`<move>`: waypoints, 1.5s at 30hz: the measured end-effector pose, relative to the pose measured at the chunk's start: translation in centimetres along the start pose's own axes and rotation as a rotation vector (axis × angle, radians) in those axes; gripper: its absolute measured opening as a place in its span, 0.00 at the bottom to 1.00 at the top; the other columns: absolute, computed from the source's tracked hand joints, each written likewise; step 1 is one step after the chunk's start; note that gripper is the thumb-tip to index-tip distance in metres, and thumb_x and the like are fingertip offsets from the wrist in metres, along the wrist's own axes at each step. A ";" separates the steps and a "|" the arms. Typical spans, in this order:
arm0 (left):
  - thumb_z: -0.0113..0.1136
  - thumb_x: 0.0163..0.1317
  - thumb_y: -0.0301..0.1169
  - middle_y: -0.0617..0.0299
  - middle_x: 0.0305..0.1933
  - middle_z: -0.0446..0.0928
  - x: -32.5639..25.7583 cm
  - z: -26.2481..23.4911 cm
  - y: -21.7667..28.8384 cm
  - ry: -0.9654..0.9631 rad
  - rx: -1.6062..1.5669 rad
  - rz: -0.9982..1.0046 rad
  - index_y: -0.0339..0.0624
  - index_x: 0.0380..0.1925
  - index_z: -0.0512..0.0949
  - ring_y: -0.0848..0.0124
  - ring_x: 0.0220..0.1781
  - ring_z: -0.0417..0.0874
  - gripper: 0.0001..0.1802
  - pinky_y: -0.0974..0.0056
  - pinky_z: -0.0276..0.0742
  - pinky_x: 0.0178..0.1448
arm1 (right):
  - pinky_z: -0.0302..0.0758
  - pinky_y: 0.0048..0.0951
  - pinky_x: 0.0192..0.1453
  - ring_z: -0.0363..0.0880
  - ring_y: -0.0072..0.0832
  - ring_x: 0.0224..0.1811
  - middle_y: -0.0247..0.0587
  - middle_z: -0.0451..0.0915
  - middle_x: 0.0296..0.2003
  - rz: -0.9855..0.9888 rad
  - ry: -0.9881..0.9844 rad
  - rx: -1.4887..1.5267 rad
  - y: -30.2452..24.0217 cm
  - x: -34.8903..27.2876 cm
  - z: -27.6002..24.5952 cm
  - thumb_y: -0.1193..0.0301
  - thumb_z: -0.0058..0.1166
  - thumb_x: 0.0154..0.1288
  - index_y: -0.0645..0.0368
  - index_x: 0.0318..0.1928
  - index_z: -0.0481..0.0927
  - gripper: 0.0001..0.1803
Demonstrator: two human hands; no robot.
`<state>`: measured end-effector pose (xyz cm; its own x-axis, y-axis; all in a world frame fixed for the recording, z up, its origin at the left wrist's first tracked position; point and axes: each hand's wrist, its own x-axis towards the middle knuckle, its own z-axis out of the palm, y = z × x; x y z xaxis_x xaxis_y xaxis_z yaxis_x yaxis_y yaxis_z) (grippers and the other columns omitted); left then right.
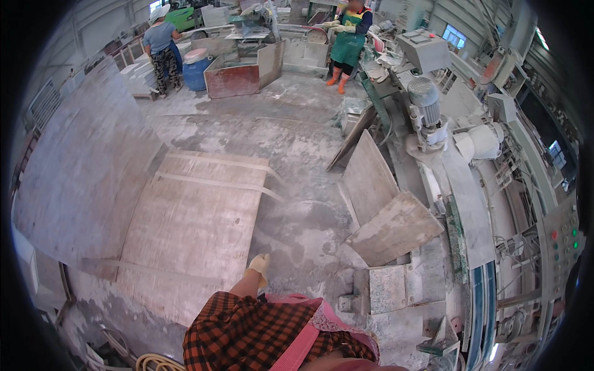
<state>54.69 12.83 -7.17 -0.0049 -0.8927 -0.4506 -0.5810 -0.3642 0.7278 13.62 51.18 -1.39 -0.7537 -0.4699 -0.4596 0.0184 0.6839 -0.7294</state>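
Note:
My left hand, in a cream work glove, reaches forward from an orange-and-black checked sleeve. It appears loosely open, with nothing visible in it, beside the right edge of a large flat wooden board. Pale straps lie across that board. Along its left side, a second big sheet stands tilted up, its edges blurred and no hand of mine touching it. My right hand is out of view; only bare skin shows at the lower edge.
Two board pieces lean against machinery on the right, near a motor and a control panel. A blue barrel and a red-sided box stand ahead. Two people work farther off. A coiled hose lies lower left.

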 end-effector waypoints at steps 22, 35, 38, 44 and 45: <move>0.48 0.68 0.51 0.55 0.30 0.81 0.8 1.2 -1.7 0.077 -0.015 0.074 0.33 0.41 0.79 0.65 0.29 0.80 0.28 0.58 0.74 0.35 | 0.64 0.27 0.27 0.64 0.18 0.24 0.28 0.70 0.21 0.007 -0.069 -0.010 3.0 2.4 -0.1 0.62 0.51 0.63 0.61 0.32 0.78 0.14; 0.48 0.67 0.52 0.54 0.29 0.80 -0.2 0.5 -0.3 0.086 0.003 0.063 0.33 0.39 0.79 0.63 0.30 0.81 0.28 0.56 0.74 0.35 | 0.64 0.27 0.26 0.64 0.18 0.23 0.28 0.70 0.22 0.008 -0.092 0.012 2.6 2.1 0.1 0.61 0.51 0.64 0.60 0.32 0.79 0.14; 0.47 0.67 0.51 0.53 0.29 0.80 -0.5 0.3 0.1 0.079 0.001 0.056 0.33 0.38 0.79 0.63 0.30 0.80 0.28 0.55 0.74 0.36 | 0.64 0.27 0.26 0.65 0.18 0.24 0.28 0.70 0.22 0.040 -0.079 0.030 2.5 2.0 0.1 0.61 0.51 0.64 0.60 0.33 0.80 0.14; 0.47 0.67 0.51 0.55 0.29 0.80 -0.6 0.0 0.2 0.077 -0.014 0.074 0.34 0.39 0.78 0.63 0.30 0.80 0.28 0.56 0.74 0.36 | 0.64 0.27 0.26 0.65 0.18 0.24 0.28 0.70 0.21 -0.037 -0.064 -0.070 2.1 1.8 0.3 0.61 0.52 0.63 0.60 0.33 0.79 0.14; 0.47 0.67 0.51 0.55 0.29 0.80 -0.6 0.0 0.3 0.071 -0.029 0.081 0.34 0.39 0.78 0.63 0.30 0.80 0.28 0.56 0.74 0.36 | 0.63 0.27 0.26 0.65 0.18 0.24 0.28 0.70 0.21 -0.020 -0.073 -0.047 2.0 1.7 0.3 0.61 0.52 0.62 0.60 0.33 0.79 0.14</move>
<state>54.57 13.22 -6.69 0.0076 -0.9358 -0.3525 -0.5575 -0.2966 0.7754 12.55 51.61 -3.75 -0.7036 -0.5218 -0.4824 -0.0283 0.6989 -0.7147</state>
